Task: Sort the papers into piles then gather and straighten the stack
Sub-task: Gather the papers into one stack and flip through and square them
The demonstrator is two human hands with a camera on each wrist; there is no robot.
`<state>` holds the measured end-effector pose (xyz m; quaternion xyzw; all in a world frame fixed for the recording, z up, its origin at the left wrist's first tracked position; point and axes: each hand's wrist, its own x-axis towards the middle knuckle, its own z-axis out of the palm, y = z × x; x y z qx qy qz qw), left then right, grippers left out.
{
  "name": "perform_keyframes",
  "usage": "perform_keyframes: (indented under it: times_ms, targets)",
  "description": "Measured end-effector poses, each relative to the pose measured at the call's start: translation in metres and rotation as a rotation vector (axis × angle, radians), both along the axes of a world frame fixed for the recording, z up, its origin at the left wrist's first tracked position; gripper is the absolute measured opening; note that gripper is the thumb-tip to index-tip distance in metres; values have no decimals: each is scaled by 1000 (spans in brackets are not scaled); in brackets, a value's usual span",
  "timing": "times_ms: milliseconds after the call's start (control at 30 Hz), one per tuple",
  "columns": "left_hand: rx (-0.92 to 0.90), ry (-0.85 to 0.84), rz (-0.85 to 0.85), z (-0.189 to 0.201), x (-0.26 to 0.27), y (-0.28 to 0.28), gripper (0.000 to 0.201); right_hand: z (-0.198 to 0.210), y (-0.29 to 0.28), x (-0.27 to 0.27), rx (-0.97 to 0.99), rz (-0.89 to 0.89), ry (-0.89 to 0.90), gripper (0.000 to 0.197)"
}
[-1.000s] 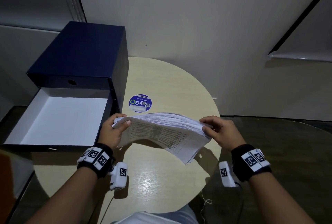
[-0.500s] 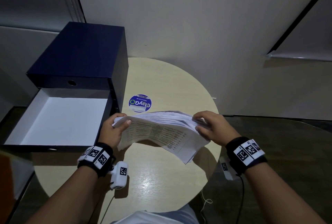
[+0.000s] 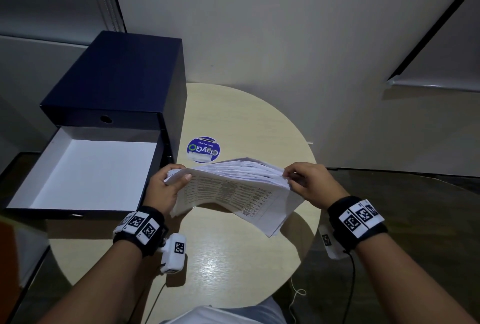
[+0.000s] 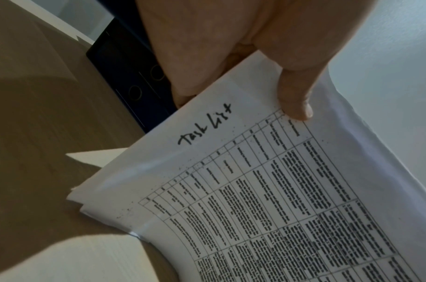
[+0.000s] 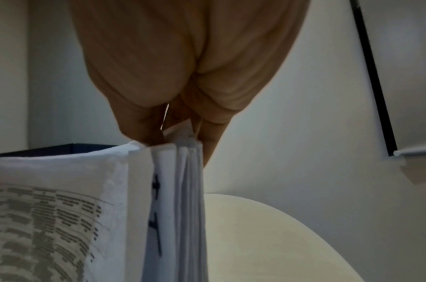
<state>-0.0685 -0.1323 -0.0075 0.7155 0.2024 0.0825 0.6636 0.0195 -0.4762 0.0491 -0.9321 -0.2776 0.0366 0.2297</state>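
A thick stack of white papers (image 3: 233, 188) hangs bowed above the round table (image 3: 233, 258), its near sheet printed with a table and headed "Task List" (image 4: 204, 126). My left hand (image 3: 166, 188) grips the stack's left end, thumb (image 4: 296, 103) on the printed sheet and fingers behind. My right hand (image 3: 309, 183) pinches the top right corner of the stack (image 5: 180, 148), where the sheets fan apart. The lower right corner droops toward the table.
A dark blue drawer box (image 3: 117, 84) stands on the table's left, its white-lined drawer (image 3: 85, 173) pulled out toward me. A round blue sticker (image 3: 204, 150) lies behind the papers. Walls close off the back; the table edge curves at right.
My right hand slid inward over the stack's right end, then drew back out to its top right corner. The left hand and the papers stayed almost still.
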Motion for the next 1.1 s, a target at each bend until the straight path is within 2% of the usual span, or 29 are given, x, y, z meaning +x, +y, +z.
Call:
perform_keyframes:
  times_ms: [200, 333, 467, 533, 600, 667, 767, 867, 967, 1033, 1100]
  targets:
    - [-11, 7, -2, 3, 0, -1, 7, 6, 8, -3, -127, -94, 74, 38]
    - [6, 14, 33, 2, -1, -2, 5, 11, 12, -3, -102, -151, 65, 47]
    - [13, -10, 17, 5, 1, -6, 8, 7, 14, -3, -146, -188, 143, 57]
    - [7, -11, 23, 5, 2, -7, 9, 2, 12, 0, -256, -186, 151, 45]
    - [9, -5, 37, 5, 3, -6, 8, 1, 10, 0, -381, -178, 94, 20]
    - [20, -3, 35, 4, 2, -4, 10, -2, 9, 0, -386, -204, 26, 11]
    - [20, -8, 45, 3, 1, -4, 15, -8, 11, -3, -324, -223, 2, 10]
    - [46, -12, 32, 2, 3, -4, 14, -14, 5, -6, -215, -185, 131, 19]
    - [92, -4, 40, 1, 3, -4, 14, -19, -17, -5, 113, -221, 332, 37]
    - [105, -16, 72, 3, 5, -5, 14, -26, -36, -7, 429, -244, 583, 47]
    - [124, -16, 96, 4, 5, -6, 14, -40, -48, -12, 579, -253, 773, 71]
